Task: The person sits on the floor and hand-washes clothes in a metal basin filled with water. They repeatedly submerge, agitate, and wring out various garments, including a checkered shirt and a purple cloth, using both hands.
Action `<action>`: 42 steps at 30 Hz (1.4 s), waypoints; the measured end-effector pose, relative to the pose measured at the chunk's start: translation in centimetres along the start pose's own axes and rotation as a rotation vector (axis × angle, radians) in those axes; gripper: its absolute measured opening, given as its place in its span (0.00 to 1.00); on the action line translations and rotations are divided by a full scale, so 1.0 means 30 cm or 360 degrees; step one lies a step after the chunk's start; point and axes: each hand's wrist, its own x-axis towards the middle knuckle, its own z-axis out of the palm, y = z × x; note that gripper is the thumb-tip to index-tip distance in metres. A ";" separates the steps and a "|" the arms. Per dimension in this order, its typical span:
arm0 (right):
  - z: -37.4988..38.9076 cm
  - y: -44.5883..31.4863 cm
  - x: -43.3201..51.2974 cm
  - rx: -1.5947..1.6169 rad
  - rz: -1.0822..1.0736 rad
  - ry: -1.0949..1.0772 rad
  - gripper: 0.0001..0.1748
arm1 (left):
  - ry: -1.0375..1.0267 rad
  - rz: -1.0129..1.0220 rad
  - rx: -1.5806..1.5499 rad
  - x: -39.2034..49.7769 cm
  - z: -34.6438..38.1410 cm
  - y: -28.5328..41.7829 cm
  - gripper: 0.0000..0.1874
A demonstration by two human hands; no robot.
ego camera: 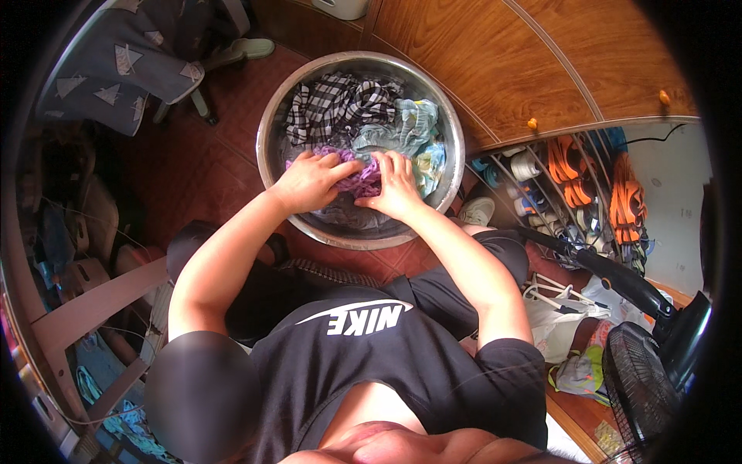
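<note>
A wide metal basin (268, 174) stands on the floor before me with wet clothes in water. Bunched purple cloth (364, 180) lies at its near middle, between my two hands. My left hand (310, 178) grips the cloth from the picture's left, fingers curled over it. From the other side my right hand (395, 184) presses on the same cloth, fingertips partly sunk in its folds. Beyond them is a black-and-white checked garment (342, 104). Pale blue-green cloth (400, 130) and a patterned yellow-and-blue piece (430, 165) rest to the right. Dark cloth (351, 213) lies near the front rim.
A wooden cabinet (464, 52) stands just behind the basin. Right of it, a shoe rack (533, 180) holds several shoes. A black fan (640, 383) is at the lower right. A cloth-covered chair (127, 64) stands at the upper left, with red tiles (214, 168) below.
</note>
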 end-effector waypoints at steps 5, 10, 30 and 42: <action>0.110 0.008 0.022 0.0067 -0.0149 -0.0082 0.50 | 0.0094 -0.0379 0.0303 -0.012 0.068 -0.029 0.37; 0.197 0.048 0.084 -0.0109 -0.0258 -0.0124 0.21 | -0.0130 -0.0653 -0.0131 0.036 0.146 -0.067 0.40; -0.107 0.077 0.265 0.0621 0.0121 -0.0666 0.21 | 0.0253 -0.0917 -0.1256 0.143 0.033 -0.150 0.26; -0.046 0.009 0.035 -0.0070 -0.0280 0.0126 0.28 | 0.0099 -0.0049 -0.0276 0.006 0.104 0.000 0.39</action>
